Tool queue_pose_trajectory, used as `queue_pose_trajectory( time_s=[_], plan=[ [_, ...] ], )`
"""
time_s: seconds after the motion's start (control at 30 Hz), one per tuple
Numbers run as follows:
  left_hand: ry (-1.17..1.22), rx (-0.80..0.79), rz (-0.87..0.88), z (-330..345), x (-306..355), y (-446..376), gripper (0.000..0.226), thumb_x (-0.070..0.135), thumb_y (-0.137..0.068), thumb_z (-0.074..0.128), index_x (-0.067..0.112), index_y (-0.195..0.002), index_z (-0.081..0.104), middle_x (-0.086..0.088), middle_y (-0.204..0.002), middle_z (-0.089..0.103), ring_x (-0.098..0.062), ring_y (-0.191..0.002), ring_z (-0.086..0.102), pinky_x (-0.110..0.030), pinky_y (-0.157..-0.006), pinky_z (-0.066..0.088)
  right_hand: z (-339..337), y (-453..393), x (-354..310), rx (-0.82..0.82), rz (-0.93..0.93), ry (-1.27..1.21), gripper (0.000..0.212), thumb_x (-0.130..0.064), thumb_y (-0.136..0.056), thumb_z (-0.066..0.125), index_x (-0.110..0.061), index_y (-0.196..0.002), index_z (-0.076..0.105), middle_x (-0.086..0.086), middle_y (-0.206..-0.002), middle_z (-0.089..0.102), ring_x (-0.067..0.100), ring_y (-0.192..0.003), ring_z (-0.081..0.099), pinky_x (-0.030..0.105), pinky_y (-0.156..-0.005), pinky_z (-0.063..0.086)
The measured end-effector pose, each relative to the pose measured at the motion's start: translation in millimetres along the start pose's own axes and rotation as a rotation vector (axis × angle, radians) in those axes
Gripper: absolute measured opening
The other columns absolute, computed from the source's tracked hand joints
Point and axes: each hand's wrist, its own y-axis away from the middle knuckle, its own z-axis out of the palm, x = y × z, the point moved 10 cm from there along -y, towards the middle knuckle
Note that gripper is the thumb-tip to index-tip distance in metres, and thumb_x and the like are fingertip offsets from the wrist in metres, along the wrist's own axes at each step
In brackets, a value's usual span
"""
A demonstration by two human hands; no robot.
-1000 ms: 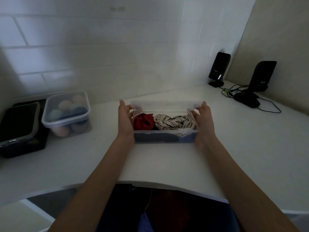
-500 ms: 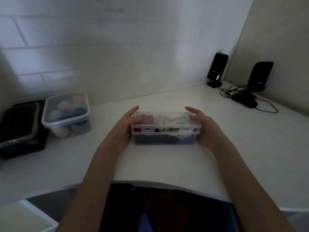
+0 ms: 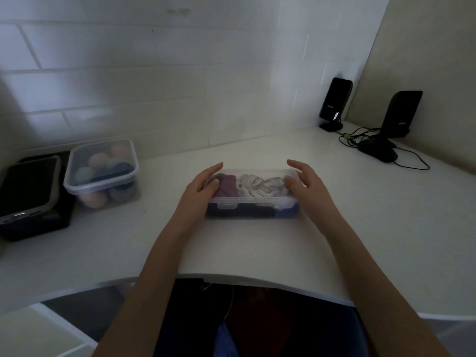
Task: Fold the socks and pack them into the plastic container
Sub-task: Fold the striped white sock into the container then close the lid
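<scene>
Head camera, looking down at the white desk [image 3: 257, 248]: the left hand [image 3: 199, 188] lies on the left end of the plastic container [image 3: 252, 195], thumb pressing the clear lid [image 3: 253, 179], the other fingers stretched loosely along its far edge. The right hand [image 3: 307, 184] mirrors it at the right end, thumb on the lid, fingers spread and lifted, gripping nothing. The container sits mid-desk, just ahead of the person, lid down over folded socks [image 3: 247, 188] — one reddish, one pale striped, darker ones below. A second lidded tub [image 3: 101, 171] of coloured balls stands well apart on the left.
</scene>
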Motion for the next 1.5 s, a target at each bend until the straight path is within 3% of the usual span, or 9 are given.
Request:
queue_pose_trajectory(
  time_s=[0.07, 0.2, 0.43, 0.57, 0.73, 0.87, 1.03, 1.27, 1.5],
  plan=[
    [-0.165, 0.137, 0.077, -8.8, 6.6, 4.7, 0.031, 0.013, -0.098, 0.043, 0.019, -0.123, 0.06, 0.001, -0.135, 0.05, -0.014, -0.126, 0.046, 0.0, -0.091, 0.035, -6.2, 4.9, -12.5, 0.141, -0.118, 0.141, 0.03, -0.017, -0.095, 0.045, -0.025, -0.12, 0.058, 0.003, -0.134, 0.053, 0.018, -0.117, 0.055, 0.036, -0.098, 0.048],
    [-0.611, 0.229, 0.301, -3.8, 26.7, 20.6, 0.04, 0.043, -0.089, 0.047, 0.02, -0.114, 0.068, -0.002, -0.144, 0.048, -0.02, -0.14, 0.032, -0.037, -0.118, 0.013, 12.0, 25.0, -36.7, 0.125, -0.365, 0.516, 0.036, -0.035, -0.093, 0.041, -0.021, -0.116, 0.066, 0.003, -0.146, 0.046, 0.018, -0.136, 0.04, 0.037, -0.11, 0.035],
    [-0.872, 0.007, 0.475, 17.2, 36.5, 23.5, 0.058, 0.055, -0.08, 0.046, 0.019, -0.124, 0.062, 0.001, -0.13, 0.062, -0.013, -0.124, 0.053, -0.025, -0.106, 0.032, 19.4, 32.5, -32.5, -0.226, -0.352, 0.438, 0.062, -0.039, -0.077, 0.072, -0.027, -0.134, 0.051, -0.015, -0.144, 0.039, 0.003, -0.143, 0.016, 0.022, -0.115, 0.014],
    [-0.756, -0.151, 0.438, 11.6, 27.9, 17.1, 0.067, 0.06, -0.076, 0.045, 0.023, -0.131, 0.054, 0.008, -0.14, 0.052, -0.006, -0.133, 0.042, -0.031, -0.116, 0.027, 10.9, 29.5, -32.7, -0.228, -0.388, 0.379, 0.06, -0.023, -0.076, 0.076, -0.018, -0.131, 0.054, -0.01, -0.14, 0.044, 0.008, -0.142, 0.024, 0.033, -0.118, 0.024],
    [-0.83, -0.101, 0.491, 13.7, 36.9, 19.2, 0.054, 0.045, -0.081, 0.054, 0.019, -0.128, 0.058, 0.005, -0.137, 0.054, -0.009, -0.131, 0.042, -0.011, -0.108, 0.017, 19.7, 30.8, -39.0, -0.208, -0.421, 0.532, 0.051, -0.02, -0.083, 0.068, -0.018, -0.132, 0.054, 0.001, -0.143, 0.048, 0.01, -0.139, 0.028, 0.021, -0.113, 0.019],
    [-1.048, 0.023, 0.612, 30.0, 46.0, 29.4, 0.038, 0.03, -0.08, 0.052, 0.014, -0.11, 0.07, -0.014, -0.116, 0.069, -0.032, -0.106, 0.066, -0.038, -0.089, 0.051, 34.5, 28.0, -43.5, -0.253, -0.386, 0.727, 0.05, -0.02, -0.092, 0.055, -0.017, -0.141, 0.042, 0.006, -0.152, 0.037, 0.021, -0.144, 0.025, 0.027, -0.115, 0.018],
    [-1.372, 0.075, 0.412, 55.6, 31.2, 23.7, 0.06, 0.026, -0.065, 0.079, 0.022, -0.123, 0.062, -0.028, -0.115, 0.065, -0.046, -0.104, 0.062, -0.051, -0.089, 0.049, 53.3, 31.9, -42.2, -0.146, -0.435, 1.067, 0.056, -0.012, -0.097, 0.037, -0.019, -0.149, 0.018, 0.013, -0.158, 0.018, 0.031, -0.147, 0.011, 0.042, -0.119, 0.0],
    [-1.352, 0.122, 0.191, 49.0, 27.1, 9.5, 0.057, 0.05, -0.096, 0.03, 0.033, -0.148, 0.016, -0.031, -0.151, 0.019, -0.053, -0.137, 0.018, -0.058, -0.113, 0.008, 79.0, 10.2, -47.6, -0.204, -0.438, 1.042, 0.053, -0.022, -0.098, 0.034, -0.026, -0.149, 0.02, 0.016, -0.157, 0.019, 0.034, -0.146, 0.014, 0.041, -0.119, 0.002],
    [-1.395, 0.17, 0.021, -12.5, 6.7, -17.3, 0.069, 0.058, -0.092, 0.031, 0.031, -0.15, 0.005, -0.024, -0.156, 0.007, -0.052, -0.141, 0.002, -0.058, -0.114, -0.001, 143.3, -22.5, -62.5, -0.235, -0.482, 0.846, 0.051, -0.024, -0.096, 0.041, -0.027, -0.146, 0.029, 0.01, -0.157, 0.024, 0.028, -0.146, 0.016, 0.038, -0.118, 0.003]
  ],
)
